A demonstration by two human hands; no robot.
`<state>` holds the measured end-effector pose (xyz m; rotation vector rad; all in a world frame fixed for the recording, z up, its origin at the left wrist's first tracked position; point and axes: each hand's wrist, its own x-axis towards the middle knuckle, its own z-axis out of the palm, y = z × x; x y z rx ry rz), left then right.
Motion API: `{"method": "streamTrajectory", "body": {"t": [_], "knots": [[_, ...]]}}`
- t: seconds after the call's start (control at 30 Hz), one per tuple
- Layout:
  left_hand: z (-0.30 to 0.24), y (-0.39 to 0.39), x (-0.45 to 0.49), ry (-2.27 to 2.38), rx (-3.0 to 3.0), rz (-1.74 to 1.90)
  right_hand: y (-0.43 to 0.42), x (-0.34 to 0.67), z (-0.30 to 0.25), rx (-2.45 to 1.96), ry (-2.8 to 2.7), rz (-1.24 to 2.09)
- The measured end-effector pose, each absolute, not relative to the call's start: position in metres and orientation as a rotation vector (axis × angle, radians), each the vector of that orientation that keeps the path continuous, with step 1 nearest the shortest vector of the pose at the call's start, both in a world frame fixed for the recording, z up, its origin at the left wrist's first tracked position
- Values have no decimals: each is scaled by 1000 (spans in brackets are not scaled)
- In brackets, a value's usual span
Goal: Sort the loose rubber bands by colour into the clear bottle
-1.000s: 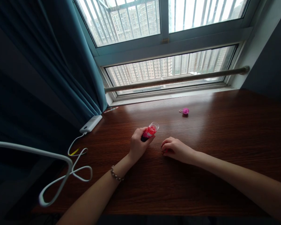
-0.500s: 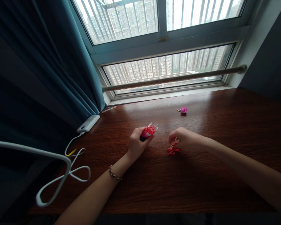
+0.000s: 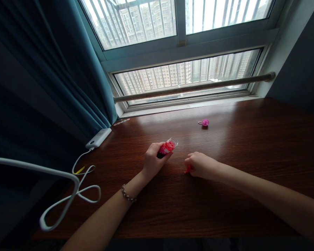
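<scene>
My left hand [image 3: 153, 161] is wrapped round a small clear bottle [image 3: 167, 147] filled with red and pink bits. The bottle is tilted, its open mouth pointing up and to the right. My right hand [image 3: 200, 164] rests on the dark wooden tabletop [image 3: 238, 146] just right of the bottle. Its fingers are curled down over small red pieces [image 3: 187, 170], of which only a bit shows at the fingertips. A beaded bracelet [image 3: 128, 195] sits on my left wrist.
A pink cap [image 3: 205, 122] with a small loop lies farther back on the table. A white power bank [image 3: 98, 138] with a white cable [image 3: 81, 174] sits at the left edge by the teal curtain [image 3: 68, 69]. The window [image 3: 183, 52] runs along the back.
Half a second ago my right hand was lifted with red strands dangling from it; now it has dropped back to the table and closed over them. The left hand and bottle stayed put.
</scene>
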<state>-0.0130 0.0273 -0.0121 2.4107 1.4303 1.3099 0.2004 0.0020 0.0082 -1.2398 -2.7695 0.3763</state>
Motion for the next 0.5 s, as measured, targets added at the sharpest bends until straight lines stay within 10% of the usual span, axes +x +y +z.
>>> {"method": "streamTrajectory", "body": {"t": [0.2, 0.5], "knots": [[-11, 26, -12, 1394, 2513, 1251, 3, 198, 2, -1270, -2677, 320], [-12, 28, -11, 1439, 2601, 1133, 31, 213, 10, -1102, -1815, 1137]]}}
